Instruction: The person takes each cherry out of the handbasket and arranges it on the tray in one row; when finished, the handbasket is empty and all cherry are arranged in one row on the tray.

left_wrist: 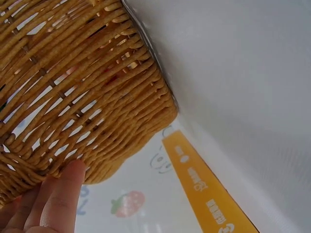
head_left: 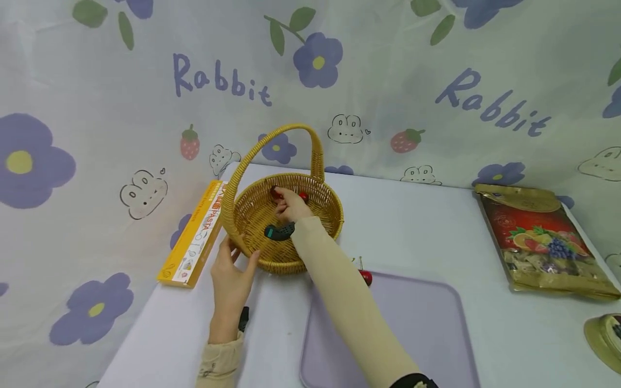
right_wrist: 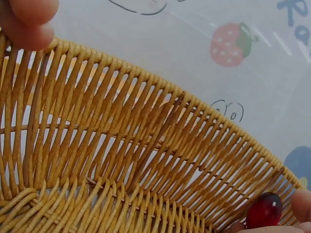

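A yellow wicker basket (head_left: 317,156) with a tall arched handle stands at the back of the table. My left hand (head_left: 232,277) grips its near left side by the handle's foot. In the left wrist view those fingers (left_wrist: 60,204) lie against the woven wall. Reaching inside, my right hand (head_left: 292,207) pinches a dark red cherry (head_left: 276,193) near the far wall. The right wrist view shows a glossy cherry (right_wrist: 264,211) beside the fingertips. A second red cherry (head_left: 303,196) is in the basket, partly behind the right hand.
A lilac tray (head_left: 422,323) lies in front, with a stemmed cherry (head_left: 365,277) at its far edge, partly hidden by the right sleeve. Left of the basket is a yellow pasta box (head_left: 194,234). At the right are a fruit-printed bag (head_left: 543,240) and a gold-coloured container (head_left: 601,342).
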Action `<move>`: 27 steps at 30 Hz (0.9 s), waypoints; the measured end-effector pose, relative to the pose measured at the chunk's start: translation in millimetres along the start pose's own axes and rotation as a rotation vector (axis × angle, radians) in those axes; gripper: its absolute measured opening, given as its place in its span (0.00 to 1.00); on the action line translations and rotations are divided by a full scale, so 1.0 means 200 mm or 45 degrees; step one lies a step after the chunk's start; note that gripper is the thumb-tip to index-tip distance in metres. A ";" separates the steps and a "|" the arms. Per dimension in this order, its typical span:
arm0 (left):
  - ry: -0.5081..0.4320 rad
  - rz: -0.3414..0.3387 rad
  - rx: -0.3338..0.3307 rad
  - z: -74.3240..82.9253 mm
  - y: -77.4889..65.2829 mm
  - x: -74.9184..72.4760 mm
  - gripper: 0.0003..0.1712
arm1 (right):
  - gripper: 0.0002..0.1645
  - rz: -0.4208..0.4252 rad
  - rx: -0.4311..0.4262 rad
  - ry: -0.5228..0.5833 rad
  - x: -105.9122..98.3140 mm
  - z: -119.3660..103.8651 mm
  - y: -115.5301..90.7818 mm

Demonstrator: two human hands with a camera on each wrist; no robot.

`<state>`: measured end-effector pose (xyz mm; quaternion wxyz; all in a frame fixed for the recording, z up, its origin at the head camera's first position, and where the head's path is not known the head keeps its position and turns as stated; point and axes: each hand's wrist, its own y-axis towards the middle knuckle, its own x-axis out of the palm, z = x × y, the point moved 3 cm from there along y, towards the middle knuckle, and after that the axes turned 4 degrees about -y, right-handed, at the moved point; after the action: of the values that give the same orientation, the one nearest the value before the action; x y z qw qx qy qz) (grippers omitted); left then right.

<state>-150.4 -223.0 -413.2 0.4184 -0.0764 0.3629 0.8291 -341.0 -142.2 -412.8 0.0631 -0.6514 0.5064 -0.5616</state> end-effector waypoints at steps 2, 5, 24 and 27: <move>0.002 -0.001 0.005 0.01 0.01 0.00 0.35 | 0.03 -0.020 0.013 0.000 0.01 0.01 0.01; -0.001 -0.009 0.007 0.02 0.01 0.00 0.34 | 0.08 -0.053 0.000 -0.030 0.03 0.01 0.02; 0.017 -0.021 0.013 0.01 0.01 0.00 0.37 | 0.20 -0.013 -0.087 -0.177 0.06 0.03 0.07; 0.017 -0.018 0.000 0.00 0.00 -0.01 0.37 | 0.19 -0.012 -0.080 -0.189 0.07 0.06 0.07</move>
<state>-148.9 -224.1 -411.9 0.4219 -0.0845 0.3650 0.8256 -342.3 -165.4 -417.0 0.0773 -0.6954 0.5146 -0.4957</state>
